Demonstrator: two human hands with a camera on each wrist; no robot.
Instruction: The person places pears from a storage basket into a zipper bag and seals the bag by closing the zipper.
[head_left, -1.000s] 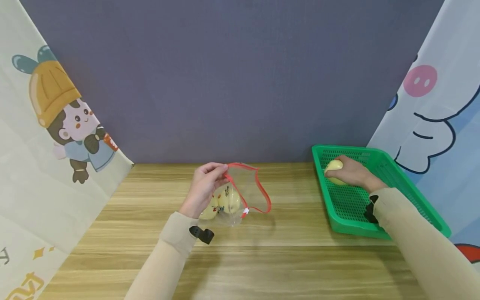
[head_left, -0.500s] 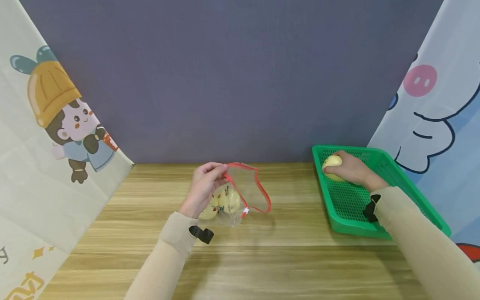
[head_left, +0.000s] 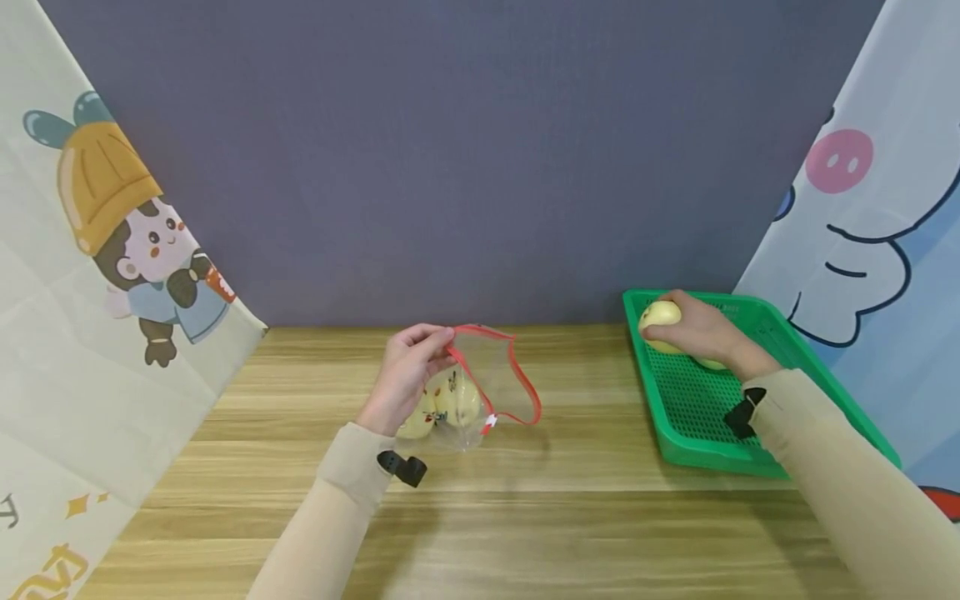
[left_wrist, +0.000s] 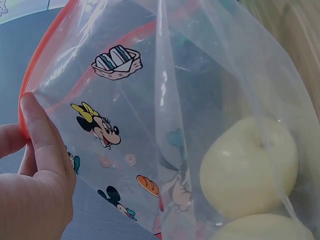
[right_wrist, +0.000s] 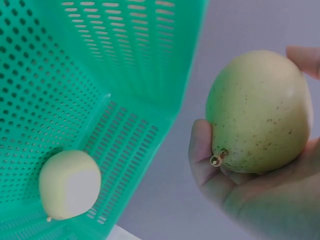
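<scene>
My left hand (head_left: 405, 371) pinches the red zip edge of a clear plastic zip bag (head_left: 529, 392), whose mouth gapes to the right. Two pale yellow pears (left_wrist: 249, 167) show inside the bag; cartoon prints mark its film. My right hand (head_left: 708, 333) grips another pear (head_left: 660, 321) above the far left part of the green basket (head_left: 675, 450). In the right wrist view, fingers and thumb curl round this speckled pear (right_wrist: 260, 112), its short stem showing. One more pear (right_wrist: 70, 185) lies in the basket, mostly hidden under my right hand in the head view.
The wooden tabletop (head_left: 525, 533) carries the bag at centre and the basket at right. A dark grey panel (head_left: 450, 167) stands behind. Cartoon-printed sheets (head_left: 45, 333) border both sides. Each wrist wears a black strap (head_left: 402, 468).
My right hand has lifted its pear slightly up and to the left, uncovering part of the pear beneath. My left hand and the bag have stayed still.
</scene>
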